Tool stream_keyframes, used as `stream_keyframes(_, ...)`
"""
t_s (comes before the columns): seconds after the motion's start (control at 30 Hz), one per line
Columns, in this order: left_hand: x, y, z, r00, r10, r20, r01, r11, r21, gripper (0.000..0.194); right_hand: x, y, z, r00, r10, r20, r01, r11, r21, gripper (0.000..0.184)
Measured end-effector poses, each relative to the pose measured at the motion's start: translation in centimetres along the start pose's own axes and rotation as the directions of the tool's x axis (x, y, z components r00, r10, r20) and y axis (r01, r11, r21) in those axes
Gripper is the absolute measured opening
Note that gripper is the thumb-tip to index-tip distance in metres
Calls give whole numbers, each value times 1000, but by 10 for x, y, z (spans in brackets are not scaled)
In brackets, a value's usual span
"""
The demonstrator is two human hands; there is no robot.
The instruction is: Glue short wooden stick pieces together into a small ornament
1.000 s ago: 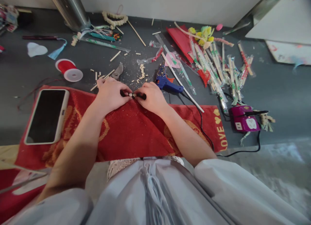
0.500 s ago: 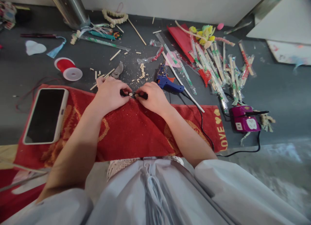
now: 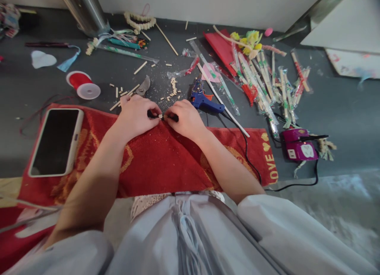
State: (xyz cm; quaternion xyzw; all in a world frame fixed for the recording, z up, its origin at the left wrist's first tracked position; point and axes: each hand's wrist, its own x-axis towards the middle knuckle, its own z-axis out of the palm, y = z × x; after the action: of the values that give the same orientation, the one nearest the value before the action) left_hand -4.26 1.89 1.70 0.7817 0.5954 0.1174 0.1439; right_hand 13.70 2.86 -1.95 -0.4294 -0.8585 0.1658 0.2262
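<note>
My left hand [image 3: 136,116] and my right hand [image 3: 187,118] meet fingertip to fingertip above the far edge of a red towel [image 3: 166,160]. Between the pinched fingertips shows a small pale piece [image 3: 161,116], at the left fingers. Something dark shows under the curled fingers of both hands; its kind is hidden. Just beyond my left hand lie cutting pliers [image 3: 144,86] and thin pale sticks. A blue glue gun [image 3: 209,103] rests right of my right hand. Short cut pieces of stick [image 3: 173,86] and crumbs are scattered beyond the fingertips.
A phone [image 3: 56,142] and a red ribbon spool [image 3: 83,85] are at the left. Several plastic-wrapped sticks [image 3: 258,79] lie at the right, near a purple power socket block [image 3: 299,144]. A black cord [image 3: 247,152] crosses the towel. A metal post [image 3: 86,12] stands behind.
Both hands stay almost in place. My right fingers have shifted very slightly left toward the pale piece; nothing on the table has moved.
</note>
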Motion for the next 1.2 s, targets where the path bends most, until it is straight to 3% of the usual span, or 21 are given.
stream_keyframes(0.43,0,0,-2,1000,20,3,-20,999,31,19,-2,-1,-6,999,37,26,-37,999,16,16)
stream_keyframes(0.57,-1,1,-4,997,52,56,-54,998,40,24,-2,-2,-6,998,38,41,-39,999,16,16)
stream_keyframes(0.7,-1,0,-2,1000,31,0,-31,999,31,17,0,-2,-5,998,37,42,-38,999,18,14)
stream_keyframes(1.1,1,1,2,1000,12,3,-12,1000,-4,12,0,0,-2,1000,-12,-7,12,1000,-3,11)
stream_keyframes(1.2,1,3,-2,1000,-1,-8,1,1000,-25,12,0,-2,-5,999,26,-38,-23,996,85,10)
